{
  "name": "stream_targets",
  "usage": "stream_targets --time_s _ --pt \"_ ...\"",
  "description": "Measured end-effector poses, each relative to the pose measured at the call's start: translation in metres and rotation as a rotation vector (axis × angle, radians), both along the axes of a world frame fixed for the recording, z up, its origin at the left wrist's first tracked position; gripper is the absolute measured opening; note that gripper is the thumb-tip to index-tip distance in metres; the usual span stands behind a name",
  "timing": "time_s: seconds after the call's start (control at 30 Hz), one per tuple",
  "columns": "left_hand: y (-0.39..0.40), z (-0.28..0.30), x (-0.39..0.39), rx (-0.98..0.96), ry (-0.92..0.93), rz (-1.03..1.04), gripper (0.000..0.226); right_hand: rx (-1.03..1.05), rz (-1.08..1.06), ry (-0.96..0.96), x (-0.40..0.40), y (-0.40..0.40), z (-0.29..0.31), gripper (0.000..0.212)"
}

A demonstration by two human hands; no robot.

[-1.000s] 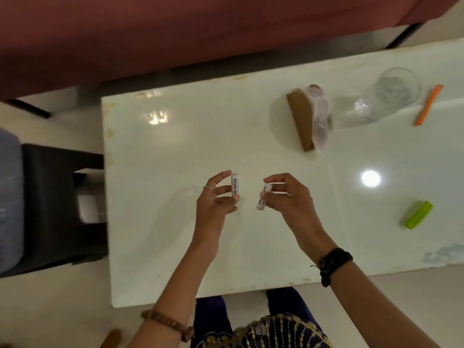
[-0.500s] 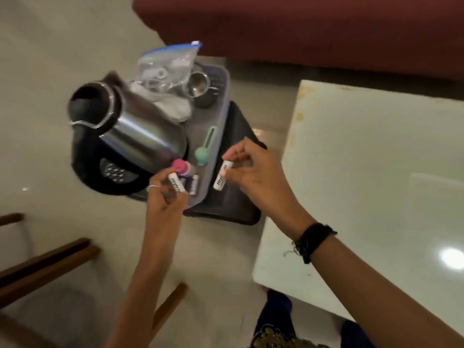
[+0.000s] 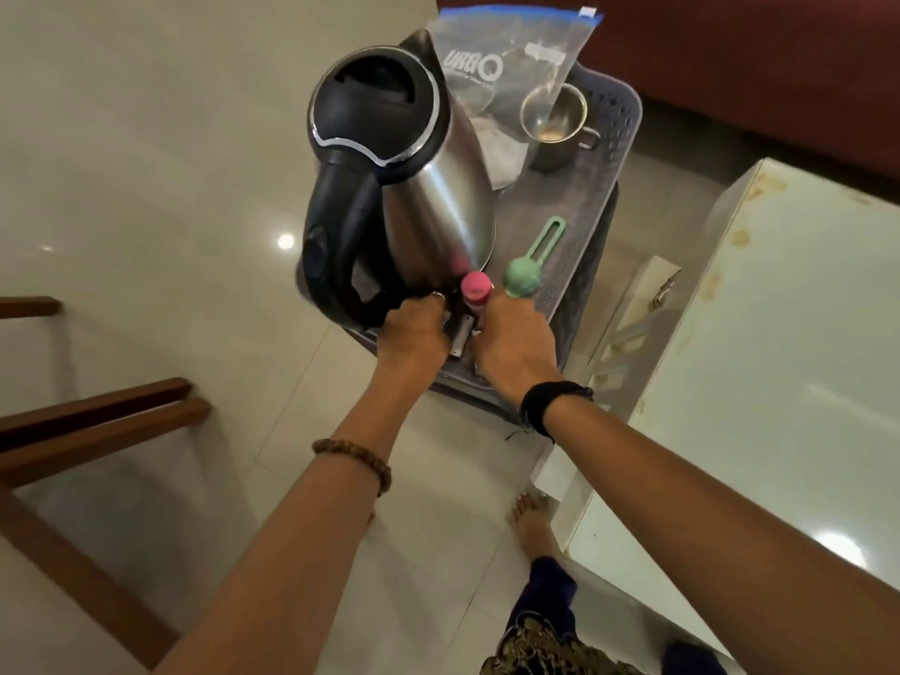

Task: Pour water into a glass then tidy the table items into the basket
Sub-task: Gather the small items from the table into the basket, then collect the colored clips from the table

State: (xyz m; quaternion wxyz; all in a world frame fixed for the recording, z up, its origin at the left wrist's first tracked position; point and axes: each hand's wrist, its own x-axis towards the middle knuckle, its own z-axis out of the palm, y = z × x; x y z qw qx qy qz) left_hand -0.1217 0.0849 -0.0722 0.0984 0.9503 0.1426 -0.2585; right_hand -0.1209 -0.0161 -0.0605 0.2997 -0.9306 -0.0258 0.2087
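- The grey perforated basket (image 3: 601,187) sits on a dark stool beside the near-left corner of the white table (image 3: 789,362), on the pale tiled floor.
- Both hands reach down into the near end of the basket, backs toward the camera.
- The left hand (image 3: 414,333) has its fingers curled downward at the foot of the kettle; what it holds cannot be told, since the fingertips are hidden behind the knuckles.
- The right hand (image 3: 514,345) is likewise curled with fingers out of sight, so its grip cannot be told either; it wears a black wristband.
- Between the two hands, a small white tube (image 3: 462,336) shows in the basket's near end, lying along the basket floor; whether either hand touches it is unclear.
- A steel kettle (image 3: 419,187) with a black lid and handle fills the left side of the basket.
- A pink-capped item (image 3: 476,287) stands just in front of the kettle's base, directly beyond the hands.
- A green tool (image 3: 528,265) with a round head and looped handle lies to its right.
- At the far end are a clear zip bag (image 3: 506,56) with a blue seal and a small steel cup (image 3: 555,121).
- A wooden chair frame (image 3: 97,426) stands at the near left.
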Motion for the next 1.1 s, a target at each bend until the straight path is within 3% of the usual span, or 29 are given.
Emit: stream_targets --time_s 0.17,0.33,0.43,0.6,0.73,0.87,1.1 --pt "0.003 -0.004 -0.006 -0.001 -0.073 0.04 0.021 -0.077 -0.024 0.011 0.002 0.005 -0.003 0.016" --pt "0.0 0.002 -0.012 0.074 -0.114 0.004 0.018 0.0 -0.071 0.028 0.0 -0.001 0.001 0.015" --pt "-0.007 0.006 -0.024 0.034 -0.233 0.02 0.016 0.095 -0.106 0.039 -0.001 -0.009 0.005 0.016" --pt "-0.042 0.023 -0.047 -0.317 -0.481 0.108 0.022 0.384 -0.247 0.028 -0.008 -0.051 0.014 0.009" --pt "-0.102 0.038 -0.059 -0.582 -0.546 0.108 0.018 0.537 -0.449 0.027 -0.029 -0.123 0.017 0.011" --pt "-0.191 0.03 -0.064 -0.783 -0.383 0.08 0.017 0.459 -0.662 0.076 -0.06 -0.214 0.006 0.01" --pt "-0.38 0.001 -0.098 -0.861 -0.043 -0.079 0.013 0.341 -1.006 0.11 -0.139 -0.391 -0.016 0.003"
